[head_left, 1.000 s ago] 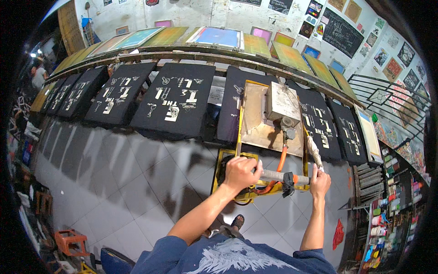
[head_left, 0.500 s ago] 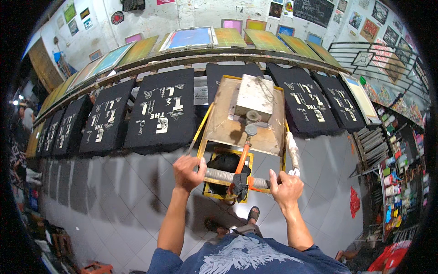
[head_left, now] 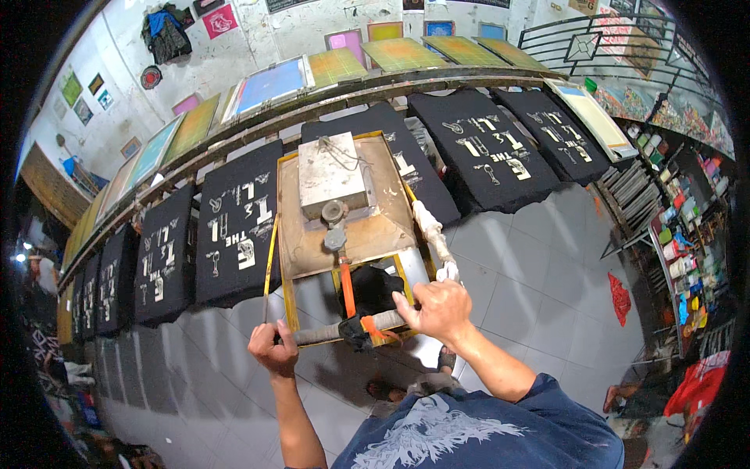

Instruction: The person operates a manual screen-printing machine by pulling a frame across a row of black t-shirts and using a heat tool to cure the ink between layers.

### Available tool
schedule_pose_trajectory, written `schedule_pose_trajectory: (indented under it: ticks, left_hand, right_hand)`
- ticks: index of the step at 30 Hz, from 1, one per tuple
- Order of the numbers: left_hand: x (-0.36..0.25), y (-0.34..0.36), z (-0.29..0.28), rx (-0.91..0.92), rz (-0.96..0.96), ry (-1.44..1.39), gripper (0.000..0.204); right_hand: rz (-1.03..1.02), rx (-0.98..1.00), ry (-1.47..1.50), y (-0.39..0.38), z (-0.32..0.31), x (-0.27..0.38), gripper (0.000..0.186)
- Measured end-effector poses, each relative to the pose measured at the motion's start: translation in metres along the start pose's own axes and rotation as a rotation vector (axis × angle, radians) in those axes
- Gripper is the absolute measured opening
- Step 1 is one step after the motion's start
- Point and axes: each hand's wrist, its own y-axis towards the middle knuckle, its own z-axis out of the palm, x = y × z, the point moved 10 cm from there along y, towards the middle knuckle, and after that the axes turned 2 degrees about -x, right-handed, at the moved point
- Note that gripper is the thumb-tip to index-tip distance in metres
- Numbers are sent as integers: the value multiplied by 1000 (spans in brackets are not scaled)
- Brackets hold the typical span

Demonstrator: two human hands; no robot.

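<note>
My left hand is wrapped round the left end of a grey, tape-wound handle bar, and my right hand grips its right end with the thumb lying along it. The bar belongs to a yellow-framed, gas-heater-like unit with a wide tan metal hood and a pale metal box on top. An orange hose runs from its valve to the bar, where black wrapping is tied. The hood hangs over a printed black T-shirt, hiding its left part.
More printed black T-shirts lie on boards along a long rack, left and right. Behind them lean screen frames. Stacked bars and shelves of containers stand at the right. A red cloth lies on the tiled floor.
The heater unit has shifted left along the shirts, baring the right part of the middle one. Both hands keep hold of the bar. My view has turned and tilted.
</note>
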Motion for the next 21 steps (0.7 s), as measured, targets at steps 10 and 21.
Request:
schedule_pose_trajectory:
  ticks: [10, 21]
  left_hand:
    - [4, -3, 6, -19, 57, 1, 38]
    - [2, -3, 3, -41, 62, -76, 36]
  right_hand:
    - [-21, -141, 74, -8, -4, -8, 44]
    - [-24, -173, 4, -14, -5, -4, 38]
